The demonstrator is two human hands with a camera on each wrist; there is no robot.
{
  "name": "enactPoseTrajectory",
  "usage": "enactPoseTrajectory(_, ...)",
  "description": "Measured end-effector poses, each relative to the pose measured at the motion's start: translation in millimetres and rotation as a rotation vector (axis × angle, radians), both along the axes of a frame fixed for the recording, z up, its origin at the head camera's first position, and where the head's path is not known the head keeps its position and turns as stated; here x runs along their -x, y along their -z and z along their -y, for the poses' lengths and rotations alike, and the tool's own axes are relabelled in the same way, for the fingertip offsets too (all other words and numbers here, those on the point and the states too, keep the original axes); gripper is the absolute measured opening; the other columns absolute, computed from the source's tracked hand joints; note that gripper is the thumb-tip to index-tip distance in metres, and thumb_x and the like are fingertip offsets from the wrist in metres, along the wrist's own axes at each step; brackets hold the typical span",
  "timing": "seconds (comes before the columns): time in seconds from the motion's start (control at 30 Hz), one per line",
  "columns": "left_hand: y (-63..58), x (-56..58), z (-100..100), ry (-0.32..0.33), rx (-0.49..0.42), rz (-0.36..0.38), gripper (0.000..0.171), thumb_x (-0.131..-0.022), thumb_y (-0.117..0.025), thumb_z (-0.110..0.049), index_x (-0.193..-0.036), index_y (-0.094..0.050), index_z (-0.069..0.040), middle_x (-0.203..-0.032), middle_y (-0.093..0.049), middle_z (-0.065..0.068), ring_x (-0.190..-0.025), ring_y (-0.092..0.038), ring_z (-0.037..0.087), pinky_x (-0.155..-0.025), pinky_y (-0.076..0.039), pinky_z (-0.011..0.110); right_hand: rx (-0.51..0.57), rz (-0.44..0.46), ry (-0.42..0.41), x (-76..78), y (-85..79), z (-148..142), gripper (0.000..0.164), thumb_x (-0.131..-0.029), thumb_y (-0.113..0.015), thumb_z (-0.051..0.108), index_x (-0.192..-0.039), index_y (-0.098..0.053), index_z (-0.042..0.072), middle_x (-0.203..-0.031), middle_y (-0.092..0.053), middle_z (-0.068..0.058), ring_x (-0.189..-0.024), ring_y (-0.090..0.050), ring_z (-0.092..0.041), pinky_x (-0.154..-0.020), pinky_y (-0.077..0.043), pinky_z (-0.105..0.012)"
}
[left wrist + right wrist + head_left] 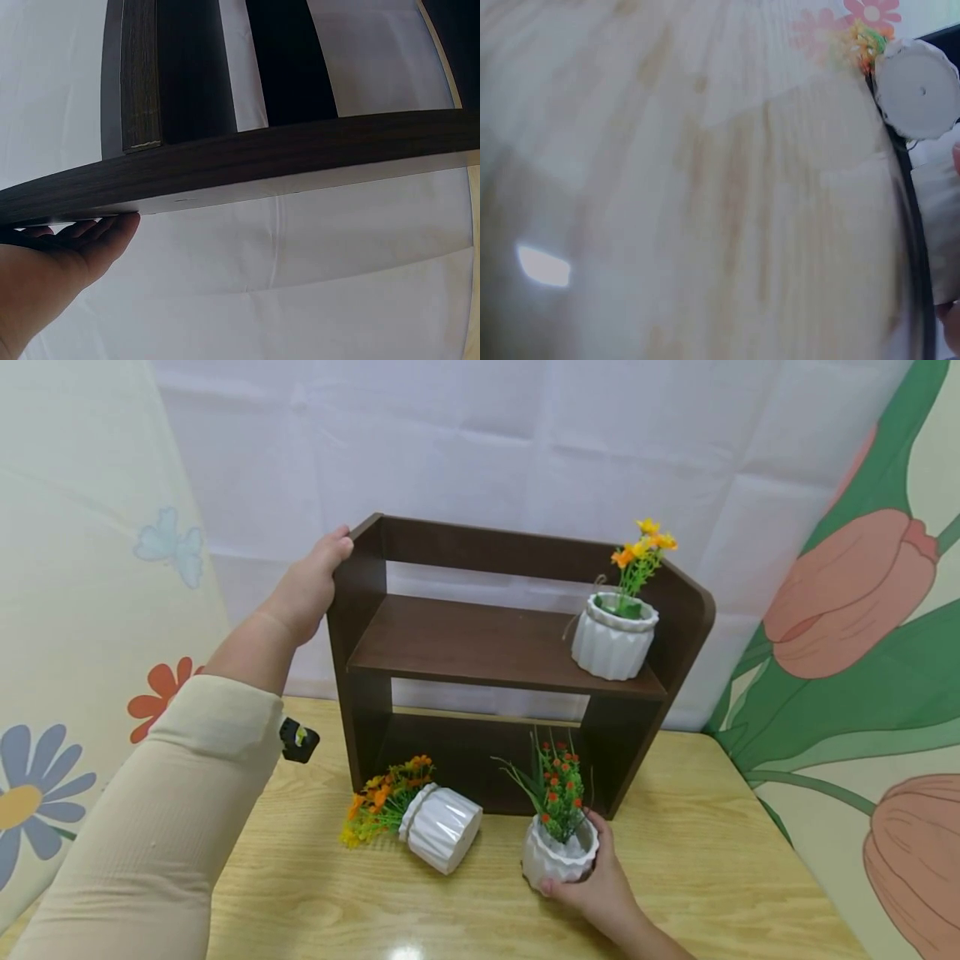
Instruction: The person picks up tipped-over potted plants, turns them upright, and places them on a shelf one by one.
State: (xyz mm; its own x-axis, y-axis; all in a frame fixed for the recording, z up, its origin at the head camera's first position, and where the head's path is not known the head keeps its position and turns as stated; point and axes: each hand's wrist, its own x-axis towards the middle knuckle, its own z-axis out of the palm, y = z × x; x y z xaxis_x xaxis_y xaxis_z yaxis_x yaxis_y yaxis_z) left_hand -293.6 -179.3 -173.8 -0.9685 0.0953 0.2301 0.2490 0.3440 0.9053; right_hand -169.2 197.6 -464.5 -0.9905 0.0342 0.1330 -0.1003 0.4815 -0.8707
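In the head view, my left hand (302, 597) rests against the outer face of a dark brown two-tier shelf (465, 639), near its upper left edge. The left wrist view shows those fingers (112, 244) laid along the side panel. My right hand (606, 893) grips a white ribbed pot (546, 862) with red flowers and long green leaves, thumb in front and fingers around its right side. Whether this pot touches the table cannot be told. To its left, another white pot (442, 827) lies on its side, its orange and yellow flowers (386, 802) pointing left.
A third white pot (613, 639) with yellow-orange flowers stands upright at the right end of the shelf's upper board. The shelf stands on a light wooden table (315, 877). A white cloth (480, 443) hangs behind, with flower-patterned panels (847, 602) at both sides.
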Motion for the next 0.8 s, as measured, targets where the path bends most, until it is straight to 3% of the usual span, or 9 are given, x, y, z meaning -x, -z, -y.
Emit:
enactPoseTrajectory(0.17,-0.1,0.0,0,0.005,-0.001,0.0,0.062,-0.104,-0.011,-0.051,-0.159,0.004,-0.027,-0.167,0.009,-0.001,-0.153,0.013,0.022,-0.122,0.005,0.055,0.022,0.008,0.011,-3.8,-15.4,5,0.12,-0.056,-0.095,0.019,-0.15,-0.021,0.017,-0.145,-0.044,-0.025,-0.131,-0.046,-0.043,-0.107,-0.037,-0.061)
enactPoseTrajectory(0.47,-0.4,-0.7,0,0.006,-0.011,0.006,0.062,-0.104,-0.012,-0.05,-0.159,0.003,-0.027,-0.167,0.009,-0.002,-0.152,0.013,0.02,-0.123,0.004,0.052,0.022,-0.034,0.049,-10.2,-45.2,16,0.116,-0.057,-0.094,0.019,-0.149,-0.023,0.014,-0.14,-0.048,-0.026,-0.125,-0.051,-0.042,-0.1,-0.044,-0.056)
enactPoseTrajectory(0.8,-2.7,-1.5,0,0.01,-0.02,0.002,0.062,-0.105,-0.013,-0.048,-0.159,0.004,-0.025,-0.167,0.009,-0.002,-0.153,0.012,0.019,-0.124,0.004,0.049,0.036,-0.025,0.107,-14.3,-78.0,27,0.118,-0.061,-0.094,0.024,-0.152,-0.019,0.02,-0.145,-0.044,-0.023,-0.128,-0.05,-0.042,-0.102,-0.045,-0.057)
